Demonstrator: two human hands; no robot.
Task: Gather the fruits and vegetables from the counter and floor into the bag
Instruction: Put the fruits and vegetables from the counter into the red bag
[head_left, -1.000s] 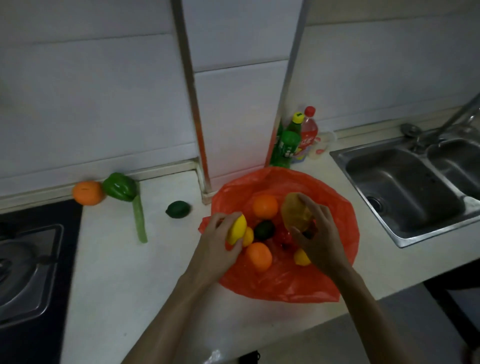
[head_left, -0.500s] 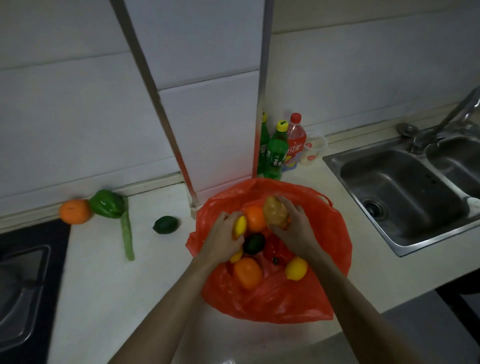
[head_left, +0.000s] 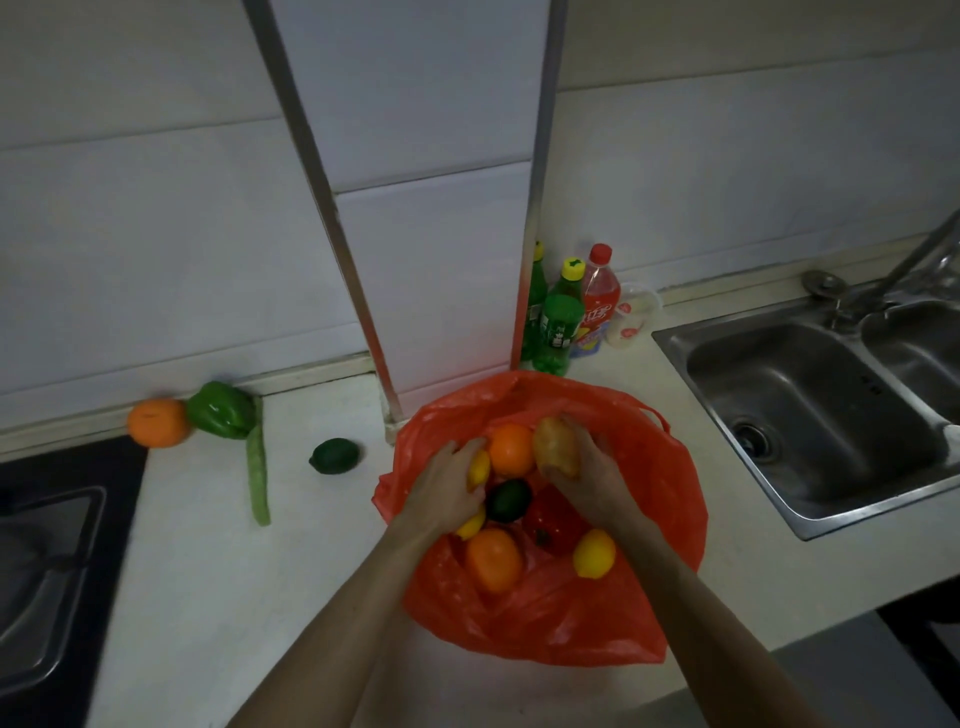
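Red bag (head_left: 571, 623) lies open on counter (head_left: 208, 597), front centre. Inside: orange (head_left: 493, 558), lemon (head_left: 594, 552), red pepper (head_left: 553, 519), dark green fruit (head_left: 508, 500), second orange (head_left: 511, 449). Left hand (head_left: 447, 488) inside bag, fingers curled round yellow lemon (head_left: 479, 467). Right hand (head_left: 592, 478) wrapped round brownish lump, probably potato (head_left: 557, 448); light dim. Farther left on counter: lime (head_left: 334, 455), long green pod (head_left: 258, 467), green pepper (head_left: 221, 409), lone orange (head_left: 158, 422). Bottles (head_left: 561, 322) by wall, sink (head_left: 810, 415) right.
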